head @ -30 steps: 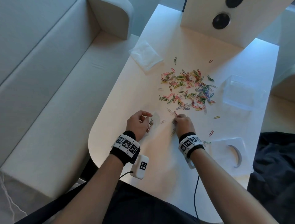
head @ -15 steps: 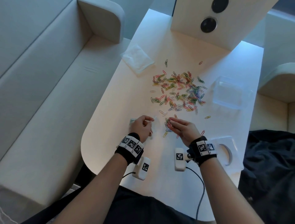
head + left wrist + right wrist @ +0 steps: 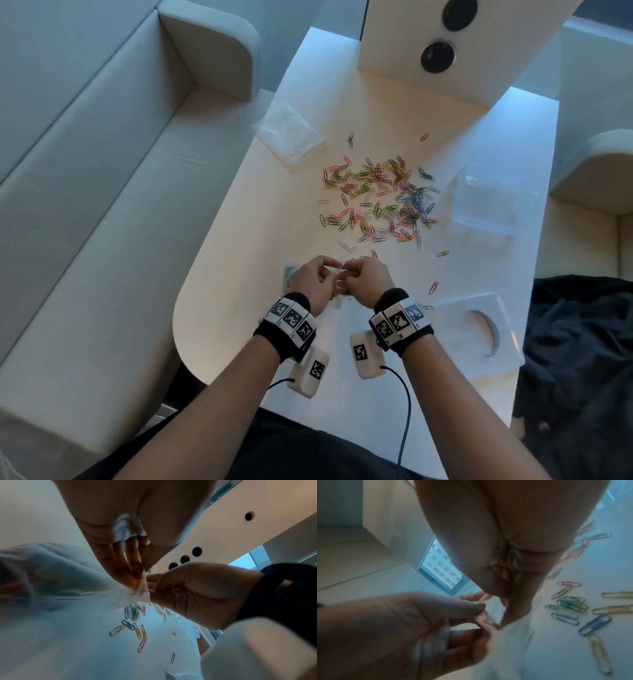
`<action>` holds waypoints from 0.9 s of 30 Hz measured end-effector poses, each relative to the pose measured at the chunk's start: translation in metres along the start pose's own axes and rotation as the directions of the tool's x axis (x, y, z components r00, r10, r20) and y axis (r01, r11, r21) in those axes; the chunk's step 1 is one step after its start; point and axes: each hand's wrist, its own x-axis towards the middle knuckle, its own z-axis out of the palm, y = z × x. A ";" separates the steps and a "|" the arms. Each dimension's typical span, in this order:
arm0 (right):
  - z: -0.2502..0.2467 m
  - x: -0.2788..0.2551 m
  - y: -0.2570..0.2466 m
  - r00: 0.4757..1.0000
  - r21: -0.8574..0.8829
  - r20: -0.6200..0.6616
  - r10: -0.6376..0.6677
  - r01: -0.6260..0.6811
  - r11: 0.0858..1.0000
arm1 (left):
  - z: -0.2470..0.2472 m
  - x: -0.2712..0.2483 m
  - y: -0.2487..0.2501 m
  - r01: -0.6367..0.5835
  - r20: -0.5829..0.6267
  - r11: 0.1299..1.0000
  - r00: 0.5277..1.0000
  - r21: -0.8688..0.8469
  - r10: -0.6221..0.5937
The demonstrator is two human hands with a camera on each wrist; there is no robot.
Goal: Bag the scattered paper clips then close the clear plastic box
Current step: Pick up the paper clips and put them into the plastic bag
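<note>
1. While both hands meet over the near part of the tabletop [image 3: 239,240], the left hand [image 3: 313,281] and right hand [image 3: 368,279] each pinch the mouth of a small clear plastic bag [image 3: 144,588] between thumb and fingertips.
2. Left hand: thumb and forefinger closed on the bag rim; the lower fingers curl round a crumpled part of the film (left wrist view). Bag body billows toward that camera; coloured shapes show through it, blurred.
3. Right hand: fingers curled, thumb and fingertips gripping the opposite side of the rim. Whether a clip is also held there, cannot tell.
4. Paper clips [image 3: 380,202], mixed colours, lie scattered in a loose patch at the middle of the tabletop. Stragglers: one yellow-green clip [image 3: 443,253] and one red clip [image 3: 433,287] toward the right edge, two more nearer the far end.
5. Clear plastic box [image 3: 486,198] sits by the right edge, just beside the clip patch, top open.
6. Its flat clear lid [image 3: 476,329] lies near the near-right corner, well apart from the box.
7. Stack of spare clear bags [image 3: 289,132] lies at the left edge, toward the far end.
8. White panel [image 3: 445,51] with dark round holes stands at the far end of the tabletop.
</note>
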 end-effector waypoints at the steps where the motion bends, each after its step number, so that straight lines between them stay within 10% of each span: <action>1: 0.001 -0.002 0.000 0.999 -0.031 -0.026 -0.028 0.027 0.999 | -0.002 0.000 -0.001 0.000 0.004 1.000 1.000 0.002 -0.001; 7: -0.012 -0.013 0.013 0.946 -0.104 -0.257 -0.199 0.178 0.979 | -0.009 0.002 -0.007 -0.003 -0.006 1.000 1.000 -0.003 0.003; 10: -0.034 -0.019 0.051 0.895 -0.147 -0.447 -0.014 -0.058 0.987 | -0.018 0.003 -0.007 -0.005 -0.033 1.000 0.999 -0.016 0.005; 14: -0.032 -0.024 0.094 0.906 -0.188 -0.329 0.265 -0.338 0.922 | -0.027 0.003 -0.007 0.003 -0.048 1.000 0.999 -0.015 -0.003; 27: 0.021 0.058 0.051 0.896 -0.267 -0.424 -0.133 0.016 0.964 | -0.071 -0.001 -0.025 0.006 -0.094 0.999 0.995 -0.031 -0.008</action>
